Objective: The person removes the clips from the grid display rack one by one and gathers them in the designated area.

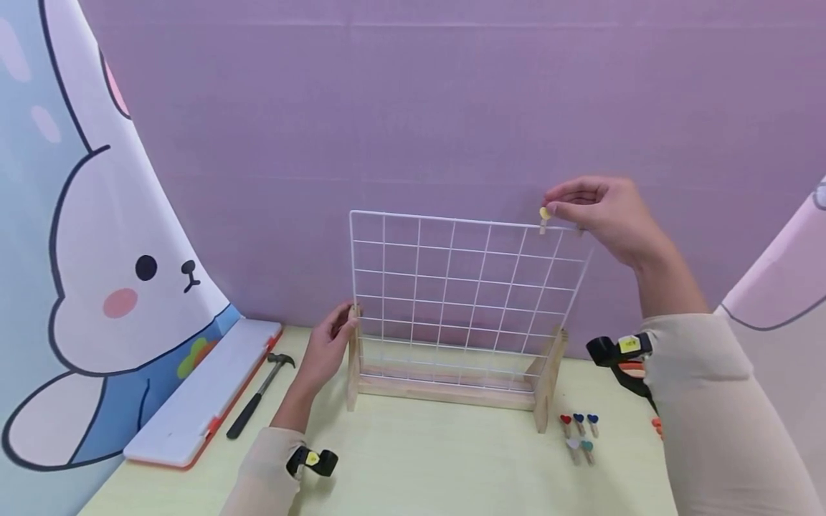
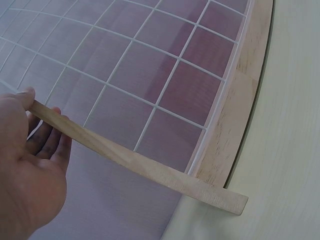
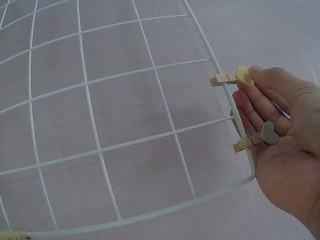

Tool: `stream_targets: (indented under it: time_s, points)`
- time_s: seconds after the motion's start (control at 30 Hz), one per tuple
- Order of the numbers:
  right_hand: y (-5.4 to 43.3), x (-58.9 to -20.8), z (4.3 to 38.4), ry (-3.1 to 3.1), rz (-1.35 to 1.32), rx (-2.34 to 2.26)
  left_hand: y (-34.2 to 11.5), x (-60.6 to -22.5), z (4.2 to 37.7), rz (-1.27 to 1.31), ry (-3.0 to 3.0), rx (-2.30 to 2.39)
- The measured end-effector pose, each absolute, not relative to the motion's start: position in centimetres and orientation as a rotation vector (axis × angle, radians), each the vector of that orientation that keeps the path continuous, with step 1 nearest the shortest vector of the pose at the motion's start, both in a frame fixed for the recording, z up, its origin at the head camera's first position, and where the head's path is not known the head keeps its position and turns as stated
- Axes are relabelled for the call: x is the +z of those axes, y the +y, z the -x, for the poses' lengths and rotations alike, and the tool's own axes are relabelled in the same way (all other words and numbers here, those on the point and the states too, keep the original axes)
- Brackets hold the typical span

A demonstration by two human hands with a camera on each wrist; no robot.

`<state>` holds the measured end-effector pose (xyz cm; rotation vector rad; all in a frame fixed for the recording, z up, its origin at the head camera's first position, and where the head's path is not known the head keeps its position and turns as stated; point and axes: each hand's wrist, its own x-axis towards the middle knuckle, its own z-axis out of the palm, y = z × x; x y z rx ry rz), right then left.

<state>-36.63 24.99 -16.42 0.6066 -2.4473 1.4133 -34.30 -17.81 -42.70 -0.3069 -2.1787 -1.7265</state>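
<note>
A white wire grid [image 1: 454, 220] stands tilted back in a wooden stand [image 1: 445, 392]. My left hand [image 1: 325, 347] grips the stand's left upright [image 2: 135, 162] near its top, thumb on one side and fingers on the other. At the grid's top wire, near the right corner, my right hand [image 1: 613, 215] pinches a small wooden clothespin with a yellow heart [image 3: 244, 75]; its jaws are over the wire. Closer to the corner, a clothespin with a grey heart [image 3: 270, 133] sits clipped on the same wire, mostly hidden by the hand in the head view.
Several heart clothespins [image 1: 578, 421] in red, blue, white and teal lie right of the stand. A hammer [image 1: 261, 395] and a long white case [image 1: 206, 390] with an orange edge lie at the left. Behind my right forearm shows a black and orange object [image 1: 632, 380].
</note>
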Motion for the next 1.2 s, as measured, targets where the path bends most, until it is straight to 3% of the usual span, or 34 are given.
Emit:
stream_targets:
  time_s: [0.47, 1.2]
  points:
    - [25.05, -16.51, 36.85, -2.552, -0.561, 1.22, -17.79, -42.43, 34.35, 0.338, -2.154, -1.732]
    - [25.92, -16.47, 36.21, -2.343, -0.523, 1.386, -17.36, -42.7, 34.8, 0.349, -2.163, -1.751]
